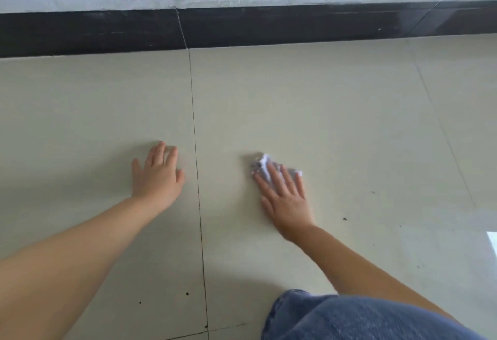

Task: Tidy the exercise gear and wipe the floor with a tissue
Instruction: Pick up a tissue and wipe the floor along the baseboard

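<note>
Both arms reach far across the floor [295, 103]. The left hand [157, 175] lies flat, fingers straight and apart, palm on the tile. To its right, the right hand [286, 200] presses straight fingers onto a crumpled white tissue [265, 163] on the floor.

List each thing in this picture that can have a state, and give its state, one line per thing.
Tissue: crumpled, flat on the floor under the right fingers.
Right hand: fingers straight, pressing the tissue down.
Left hand: open, palm flat on the floor, holding nothing.
Floor: pale tiles, a few dark specks near the person.
Skirting: black, glossy, scuffed.
</note>
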{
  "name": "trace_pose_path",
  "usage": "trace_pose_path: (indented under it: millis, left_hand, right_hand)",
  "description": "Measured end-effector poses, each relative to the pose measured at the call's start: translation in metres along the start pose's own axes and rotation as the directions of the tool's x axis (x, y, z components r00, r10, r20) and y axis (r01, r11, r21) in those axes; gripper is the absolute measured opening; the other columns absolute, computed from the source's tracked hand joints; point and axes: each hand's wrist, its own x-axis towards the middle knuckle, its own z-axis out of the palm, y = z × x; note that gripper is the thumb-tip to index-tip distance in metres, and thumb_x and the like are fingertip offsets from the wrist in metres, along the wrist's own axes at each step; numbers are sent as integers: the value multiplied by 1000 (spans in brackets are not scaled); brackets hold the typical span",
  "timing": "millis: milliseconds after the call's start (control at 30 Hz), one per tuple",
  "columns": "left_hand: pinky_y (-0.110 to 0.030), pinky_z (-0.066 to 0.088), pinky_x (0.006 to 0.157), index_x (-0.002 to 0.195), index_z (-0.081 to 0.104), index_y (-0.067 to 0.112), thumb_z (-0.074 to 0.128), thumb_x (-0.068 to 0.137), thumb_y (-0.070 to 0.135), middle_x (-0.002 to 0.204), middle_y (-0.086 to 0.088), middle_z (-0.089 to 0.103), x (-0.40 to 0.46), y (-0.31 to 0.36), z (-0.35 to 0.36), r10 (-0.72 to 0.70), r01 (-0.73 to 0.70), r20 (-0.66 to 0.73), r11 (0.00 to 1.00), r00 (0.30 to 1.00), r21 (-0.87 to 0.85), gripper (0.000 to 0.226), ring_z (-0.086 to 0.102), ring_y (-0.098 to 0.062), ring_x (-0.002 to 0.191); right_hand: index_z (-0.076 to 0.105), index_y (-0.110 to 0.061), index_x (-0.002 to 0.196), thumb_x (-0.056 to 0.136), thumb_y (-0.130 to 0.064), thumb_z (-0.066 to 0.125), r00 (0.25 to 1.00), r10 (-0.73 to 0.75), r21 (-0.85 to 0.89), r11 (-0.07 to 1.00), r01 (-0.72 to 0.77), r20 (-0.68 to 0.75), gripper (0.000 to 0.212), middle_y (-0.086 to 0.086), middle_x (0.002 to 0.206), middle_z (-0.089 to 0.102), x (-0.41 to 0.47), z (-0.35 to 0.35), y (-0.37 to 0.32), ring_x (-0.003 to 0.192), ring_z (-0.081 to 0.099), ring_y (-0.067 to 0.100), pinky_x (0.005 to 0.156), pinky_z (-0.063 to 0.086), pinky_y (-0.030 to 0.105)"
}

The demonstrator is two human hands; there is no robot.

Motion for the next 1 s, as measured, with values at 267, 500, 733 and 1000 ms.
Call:
trace_pose_path:
  millis: [267, 500, 733, 1000]
  left_hand:
    - [-52, 12, 113, 146, 25, 23, 34, 98, 35, 159, -8, 6, -6, 42, 9, 202, -202, 30, 979, 979, 5, 50, 4, -22, 146]
    - [-40, 12, 116, 150, 19, 20, 29, 101, 36, 159, -7, 12, -7, 39, 6, 125, -140, -67, 936, 990, -322, 53, 10, -19, 146]
    - [-34, 4, 117, 151, 18, 18, 10, 91, 52, 159, -9, 5, -7, 32, 14, 135, -139, -33, 969, 990, -204, 69, 1, -24, 147]
    - [-39, 11, 117, 151, 16, 15, 1, 80, 59, 158, -13, 7, -7, 31, 22, 168, -170, -46, 985, 985, -36, 84, 5, -29, 147]
  right_hand:
    - [10, -29, 152, 100, -35, 22, 475, 871, 167, 453, -876, 127, 54, 11, 160, -5, -5, -51, 149, 146, 0, 33, 114, 2, 57]
    - [43, -22, 143, 90, -39, 34, 997, -74, 4, 997, 74, -16, 57, 12, 152, 33, 35, 3, -92, 140, 30, 37, 111, 21, 62]
    - [40, -23, 145, 92, -30, 35, 990, 116, -53, 991, -120, -75, 53, 10, 153, 34, 50, -11, 40, 133, 42, 32, 104, 33, 55]
    - [20, -25, 152, 99, -35, 26, 656, 754, 194, 641, -743, 20, 54, 12, 160, 4, 104, -51, 85, 146, 5, 35, 115, 0, 56]
